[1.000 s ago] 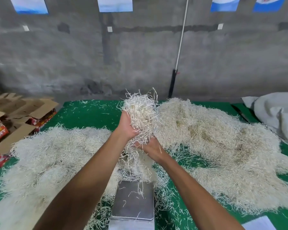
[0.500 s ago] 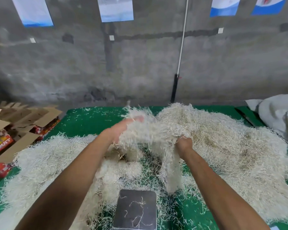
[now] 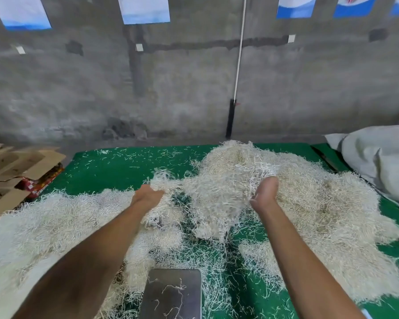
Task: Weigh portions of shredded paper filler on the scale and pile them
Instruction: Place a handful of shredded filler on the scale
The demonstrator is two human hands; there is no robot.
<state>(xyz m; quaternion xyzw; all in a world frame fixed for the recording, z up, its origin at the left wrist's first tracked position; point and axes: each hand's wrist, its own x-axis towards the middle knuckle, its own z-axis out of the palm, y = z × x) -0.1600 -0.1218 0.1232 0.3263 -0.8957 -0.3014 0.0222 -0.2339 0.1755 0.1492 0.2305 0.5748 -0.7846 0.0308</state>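
1. Head view: both forearms reach forward over the green table [image 3: 115, 166]. The left hand [image 3: 148, 196] is raised, palm turned inward, fingers partly buried in a thin wisp of shredded paper; I cannot tell if it clenches or only touches.
2. The right hand [image 3: 265, 192] is cupped, palm facing left, and it presses against the side of a lifted portion of shredded paper [image 3: 217, 194] that hangs between the two hands; its fingers are hidden in the strands.
3. The portion is above the table, beyond the scale [image 3: 173, 293], not on it. The steel platform of the scale carries only a few loose strands.
4. A big right pile [image 3: 320, 203] lies behind and beside the right hand. A left pile [image 3: 51, 217] spreads under the left forearm.
5. Cardboard boxes [image 3: 21, 164] stand at the left edge of the table, a grey sack [image 3: 382, 157] at the right edge. Behind is a concrete wall [image 3: 182, 88].
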